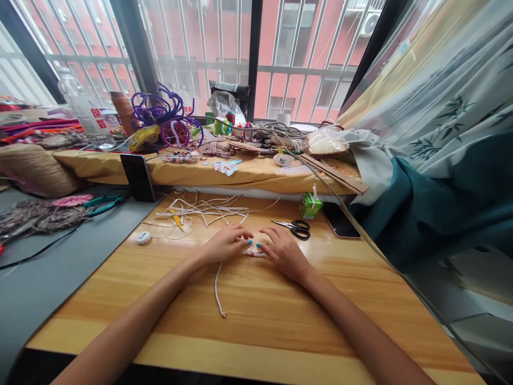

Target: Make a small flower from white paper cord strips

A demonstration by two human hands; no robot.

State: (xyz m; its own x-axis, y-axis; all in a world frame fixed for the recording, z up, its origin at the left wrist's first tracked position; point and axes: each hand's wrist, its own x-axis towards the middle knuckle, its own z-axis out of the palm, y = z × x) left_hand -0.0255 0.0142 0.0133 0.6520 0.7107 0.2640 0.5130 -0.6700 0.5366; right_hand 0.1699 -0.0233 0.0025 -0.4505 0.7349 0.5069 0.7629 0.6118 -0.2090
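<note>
Both hands rest on the wooden bench (256, 299), fingers curled and fingertips pinched together on a short white cord (218, 286). The left hand (226, 243) and right hand (285, 250) meet at a small worked section of the cord (253, 251), while its free tail trails toward the near edge. Likely faults: the pinch is at the fingertips only, so the worked section could slip and loosen; the loose tail could snag under a forearm. The pile of loose cords (204, 211) lies just beyond the hands and could tangle with the held cord. The scissors (296, 228) lie near the right hand, blades partly open.
</note>
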